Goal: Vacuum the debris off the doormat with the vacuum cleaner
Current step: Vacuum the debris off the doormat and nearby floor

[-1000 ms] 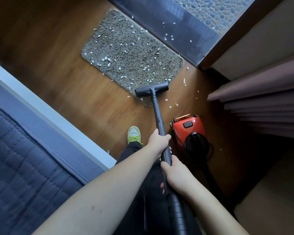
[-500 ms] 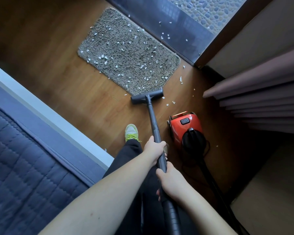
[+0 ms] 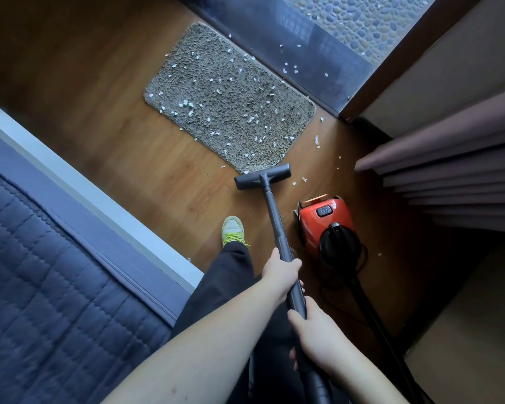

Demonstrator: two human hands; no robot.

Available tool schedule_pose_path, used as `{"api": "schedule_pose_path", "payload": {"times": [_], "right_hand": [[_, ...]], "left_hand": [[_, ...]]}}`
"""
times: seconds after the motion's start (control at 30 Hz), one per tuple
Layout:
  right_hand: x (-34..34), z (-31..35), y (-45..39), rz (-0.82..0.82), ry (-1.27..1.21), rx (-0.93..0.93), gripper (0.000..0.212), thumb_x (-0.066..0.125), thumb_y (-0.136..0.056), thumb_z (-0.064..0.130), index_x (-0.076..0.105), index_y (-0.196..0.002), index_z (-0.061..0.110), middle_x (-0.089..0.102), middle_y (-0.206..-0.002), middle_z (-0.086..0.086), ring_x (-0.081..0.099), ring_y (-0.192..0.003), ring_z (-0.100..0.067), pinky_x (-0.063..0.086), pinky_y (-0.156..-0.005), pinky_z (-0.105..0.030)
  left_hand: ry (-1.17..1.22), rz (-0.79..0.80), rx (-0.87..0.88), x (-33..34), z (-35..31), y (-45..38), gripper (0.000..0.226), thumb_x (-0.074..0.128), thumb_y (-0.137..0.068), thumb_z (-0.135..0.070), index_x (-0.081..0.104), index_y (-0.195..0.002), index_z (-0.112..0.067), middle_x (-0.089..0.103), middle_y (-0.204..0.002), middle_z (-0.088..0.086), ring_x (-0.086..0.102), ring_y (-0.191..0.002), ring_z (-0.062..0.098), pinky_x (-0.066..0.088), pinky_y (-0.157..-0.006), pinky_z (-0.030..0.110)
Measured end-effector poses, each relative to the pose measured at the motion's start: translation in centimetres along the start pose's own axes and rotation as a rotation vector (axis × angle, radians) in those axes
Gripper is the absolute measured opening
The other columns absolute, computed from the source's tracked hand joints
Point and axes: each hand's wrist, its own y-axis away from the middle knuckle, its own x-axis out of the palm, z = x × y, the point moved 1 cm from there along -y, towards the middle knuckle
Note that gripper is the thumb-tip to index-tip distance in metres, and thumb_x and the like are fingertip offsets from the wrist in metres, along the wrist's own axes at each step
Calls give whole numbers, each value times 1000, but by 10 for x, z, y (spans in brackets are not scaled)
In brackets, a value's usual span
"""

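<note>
At the doormat's [image 3: 231,100] near edge, I'm resting the nozzle [image 3: 262,176]; both hands' fingers [image 3: 292,265] are wrapping the wand [image 3: 274,220].

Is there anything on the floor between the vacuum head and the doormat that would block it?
Nothing visible. The vacuum head sits at the doormat's near corner, on bare wood floor. The red vacuum body stands off to the right, clear of that path.

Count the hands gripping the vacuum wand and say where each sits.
2. The left hand grips the wand higher up, nearer the floor head. The right hand grips it just behind, where the wand meets the hose. Neither is hidden.
</note>
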Motion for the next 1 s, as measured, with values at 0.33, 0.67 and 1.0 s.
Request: {"api": "schedule_pose_path", "payload": {"times": [0.33, 0.67, 1.0], "right_hand": [[-2, -7, 4, 31, -6, -15, 18, 39, -96, 19, 44, -113, 21, 61, -56, -9, 59, -41, -22, 52, -46, -31], [-3, 26, -30, 10, 26, -31, 13, 40, -94, 19, 43, -105, 13, 61, -70, -12, 64, -50, -27, 57, -56, -41], [-15, 10, -18, 25, -39, 16, 16, 39, -96, 16, 44, -111, 13, 58, -68, -15, 61, -48, -28, 56, -49, -40]], "left_hand": [[7, 2, 3, 5, 10, 0, 65, 54, -95, -15, 25, -152, -27, 58, -101, 15, 55, -55, 20, 53, -48, 30], [-70, -85, 52, -6, -31, -24, 60, 57, -81, -23, 37, -138, -18, 56, -103, 16, 64, -76, 32, 61, -71, 53], [-54, -38, 0, 8, -14, -20, 60, 54, -93, -13, 29, -147, -22, 55, -98, 10, 56, -53, 21, 55, -49, 31]]}}
